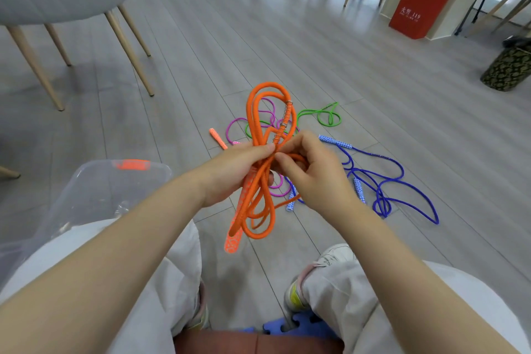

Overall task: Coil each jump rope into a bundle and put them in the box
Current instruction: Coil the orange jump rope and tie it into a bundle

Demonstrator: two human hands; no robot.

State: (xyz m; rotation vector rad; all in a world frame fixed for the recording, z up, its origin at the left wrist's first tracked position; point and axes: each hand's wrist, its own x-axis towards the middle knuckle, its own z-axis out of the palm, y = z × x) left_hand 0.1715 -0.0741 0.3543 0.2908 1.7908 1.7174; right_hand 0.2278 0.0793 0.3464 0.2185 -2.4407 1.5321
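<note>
Floor [287, 23] open beyond orange rope [260, 169] (both hands grip).

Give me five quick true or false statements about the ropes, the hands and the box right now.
1. The left hand grips the orange rope bundle at its middle. True.
2. The blue rope is coiled inside the box. False: it lies loose on the floor.
3. The right hand pinches an orange strand. True.
4. The green rope lies on the chair. False: it is on the floor.
5. The box sits at the person's right. False: it is at the left.
</note>
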